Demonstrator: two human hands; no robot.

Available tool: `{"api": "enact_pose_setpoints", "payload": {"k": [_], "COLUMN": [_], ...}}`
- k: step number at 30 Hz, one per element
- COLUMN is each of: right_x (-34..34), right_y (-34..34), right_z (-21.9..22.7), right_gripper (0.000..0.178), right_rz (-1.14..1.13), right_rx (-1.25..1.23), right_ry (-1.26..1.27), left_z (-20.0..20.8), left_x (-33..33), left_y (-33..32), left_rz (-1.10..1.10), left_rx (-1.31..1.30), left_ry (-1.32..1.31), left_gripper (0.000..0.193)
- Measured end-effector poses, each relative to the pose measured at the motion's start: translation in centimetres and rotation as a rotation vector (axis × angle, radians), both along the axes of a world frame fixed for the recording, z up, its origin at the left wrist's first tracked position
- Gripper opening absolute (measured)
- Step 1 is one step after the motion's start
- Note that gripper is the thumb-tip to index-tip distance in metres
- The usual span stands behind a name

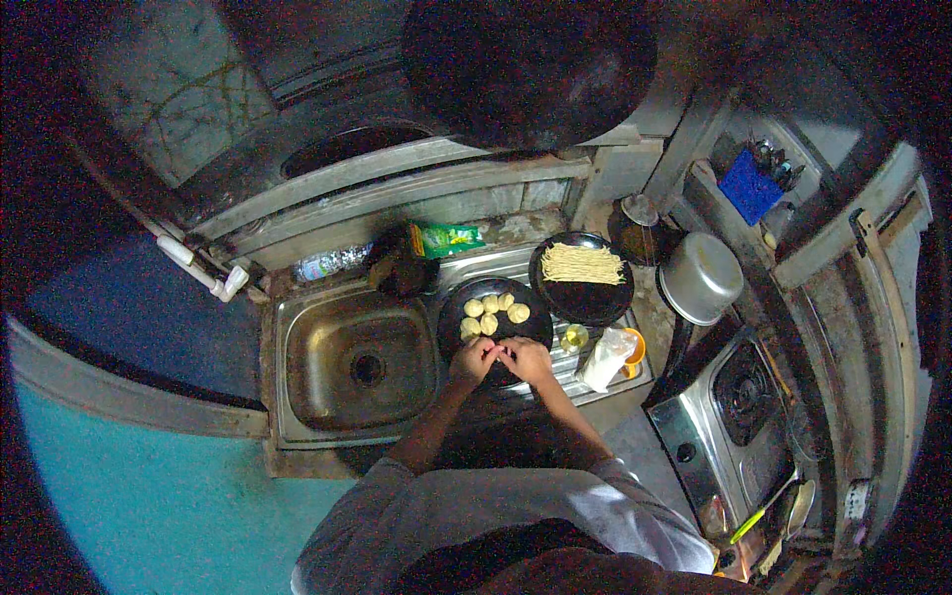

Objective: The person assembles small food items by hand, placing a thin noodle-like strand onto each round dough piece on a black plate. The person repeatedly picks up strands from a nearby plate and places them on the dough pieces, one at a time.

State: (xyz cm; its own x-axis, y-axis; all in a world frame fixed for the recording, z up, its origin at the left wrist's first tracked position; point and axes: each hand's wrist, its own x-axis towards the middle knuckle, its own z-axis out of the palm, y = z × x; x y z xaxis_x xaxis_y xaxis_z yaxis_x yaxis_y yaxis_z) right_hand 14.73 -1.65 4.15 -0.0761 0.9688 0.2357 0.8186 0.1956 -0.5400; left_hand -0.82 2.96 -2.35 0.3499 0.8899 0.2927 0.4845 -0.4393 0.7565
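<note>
My left hand [473, 364] and my right hand [527, 361] meet over the near edge of a black round plate [449, 315]. Their fingers are bent and pinched together, tip to tip. Whatever sits between the fingertips is too small and covered to make out. Several pale dough balls [489, 323] lie on the plate just beyond my hands. To the right and farther back, a second black plate [585, 304] bears a row of pale dough strips [582, 264]. Beside my right hand stands a small clear bowl [573, 339] with something yellowish in it.
A white plastic bag [606, 360] leans by an orange cup [636, 347]. Left is a steel sink [332, 402]; behind it lie a plastic bottle [334, 263] and green packet [451, 239]. Right are an upturned metal pot [702, 278], gas stove [746, 395] and blue basket [751, 188].
</note>
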Motion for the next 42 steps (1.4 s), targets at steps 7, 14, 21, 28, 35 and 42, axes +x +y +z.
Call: {"api": "enact_pose_setpoints", "payload": {"k": [7, 14, 21, 28, 35, 42], "right_x": [-0.3, -0.2, -0.2, -0.3, -0.4, -0.4], "right_y": [0.3, 0.1, 0.0, -0.1, 0.0, 0.0], "right_z": [-0.4, -0.2, 0.2, 0.6, 0.5, 0.0], "right_gripper": [0.021, 0.019, 0.016, 0.017, 0.019, 0.021], "right_rz": [-0.057, -0.039, -0.031, -0.039, -0.054, -0.067], "right_rx": [-0.006, 0.02, 0.018, -0.005, -0.069, -0.04], "right_ry": [-0.022, 0.033, 0.033, 0.031, 0.005, -0.008], "left_z": [0.6, 2.1, 2.4, 2.4, 2.9, 2.7], "left_x": [-0.1, -0.2, 0.0, -0.2, -0.2, -0.1], "left_y": [-0.2, -0.4, -0.5, -0.7, -0.7, -0.7], "left_rz": [0.001, -0.057, -0.025, -0.018, 0.007, -0.004], "left_rx": [0.173, 0.159, -0.037, -0.018, -0.04, 0.075], "left_ry": [-0.063, 0.0, 0.023, 0.014, 0.041, -0.038], "left_gripper": [0.017, 0.017, 0.02, 0.02, 0.018, 0.017]}}
